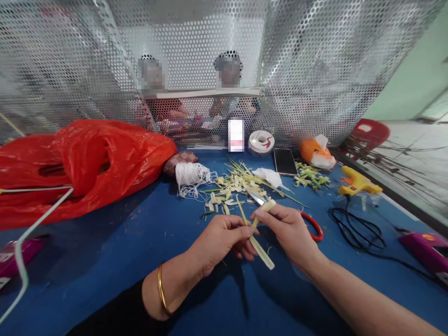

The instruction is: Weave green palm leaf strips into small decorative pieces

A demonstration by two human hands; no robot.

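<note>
Where a blue table [115, 254] fills the lower view, a crumpled red plastic bag [105, 172] covers its far left side. Two bare hands reach in from the near edge and meet just right of centre, above the tabletop. The left hand [224, 235] is closed in a pinch, thumb against fingers; the right hand [292, 228] is pinching too, just to its right. Past the fingertips lies a loose heap of pale green clippings [238, 182]. Scissors with a red handle [318, 226] pass beneath the right hand, blades pointing away toward the heap; whether that hand grips them or they rest on the table, I cannot tell.

Between the hands is a long, narrow pale green strip [259, 251], gripped around its middle by the left fingers. Its long axis slants from far left to near right, thin tip outward, broader end toward the wearer. Smaller still, a rounded pale piece [266, 206] in the right fingertips slopes the opposite way, its lower end meeting the strip at the left fingertips.
</note>
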